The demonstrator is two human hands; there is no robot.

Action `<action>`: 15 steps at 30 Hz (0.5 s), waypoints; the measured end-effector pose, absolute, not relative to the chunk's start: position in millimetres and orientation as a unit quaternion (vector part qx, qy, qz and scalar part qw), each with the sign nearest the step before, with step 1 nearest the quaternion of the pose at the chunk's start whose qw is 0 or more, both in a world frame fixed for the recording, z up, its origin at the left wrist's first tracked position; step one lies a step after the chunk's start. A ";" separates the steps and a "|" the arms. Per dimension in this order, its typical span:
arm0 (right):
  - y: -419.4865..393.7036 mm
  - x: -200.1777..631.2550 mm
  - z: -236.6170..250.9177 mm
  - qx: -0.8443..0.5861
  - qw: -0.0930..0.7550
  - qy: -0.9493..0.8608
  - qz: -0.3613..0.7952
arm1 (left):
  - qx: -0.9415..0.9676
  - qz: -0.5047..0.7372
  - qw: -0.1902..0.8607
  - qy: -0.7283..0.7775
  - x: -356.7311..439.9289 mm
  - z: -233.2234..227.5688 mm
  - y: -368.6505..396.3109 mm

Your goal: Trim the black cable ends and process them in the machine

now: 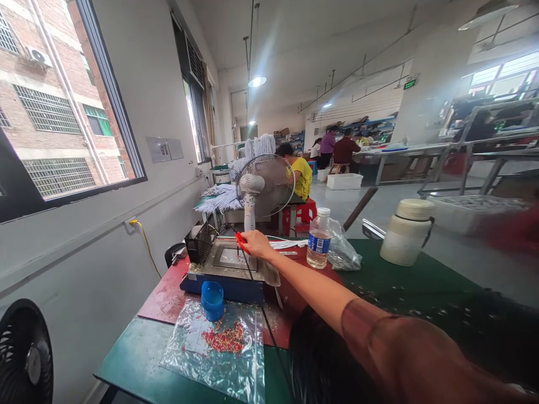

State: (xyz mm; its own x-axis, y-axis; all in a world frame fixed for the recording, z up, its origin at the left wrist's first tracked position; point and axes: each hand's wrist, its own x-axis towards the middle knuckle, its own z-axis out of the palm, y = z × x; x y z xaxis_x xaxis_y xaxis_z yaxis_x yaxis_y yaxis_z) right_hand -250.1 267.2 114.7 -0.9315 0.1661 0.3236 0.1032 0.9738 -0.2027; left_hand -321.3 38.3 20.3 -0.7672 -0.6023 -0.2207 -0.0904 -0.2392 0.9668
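My right hand (256, 244) reaches in from the right, closed around a red-handled tool (241, 242) whose exact kind I cannot make out. Its thin dark tip points down over the metal top plate (225, 255) of a blue box-shaped device (236, 289). A black cord (269, 325) passes below the hand toward the front. In front of the device stands a blue plastic cup (213, 303) on a clear plastic bag (248, 370). Small red and yellow bits (225, 338) are heaped on the bag. My left hand is out of view.
A small black fan (199, 245) sits at the device's left; a pedestal fan (252, 185) stands behind. Right of my arm are a water bottle (319, 238), a clear bag (343, 249) and a cream jug (406, 233). Several people sit farther back.
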 end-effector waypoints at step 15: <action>263.9 -250.9 116.1 -0.063 0.169 -0.981 0.077 | 0.258 -0.763 0.137 -0.577 -172.4 -64.3 17.0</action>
State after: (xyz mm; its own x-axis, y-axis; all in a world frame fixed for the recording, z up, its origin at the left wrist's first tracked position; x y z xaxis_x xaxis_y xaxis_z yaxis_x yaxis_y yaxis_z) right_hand -250.9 263.9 116.1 -0.9348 0.1491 0.3223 0.0971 0.9803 -0.1717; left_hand -172.4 17.0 -64.3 -0.8297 -0.5061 -0.2355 -0.0894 -0.2961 0.9510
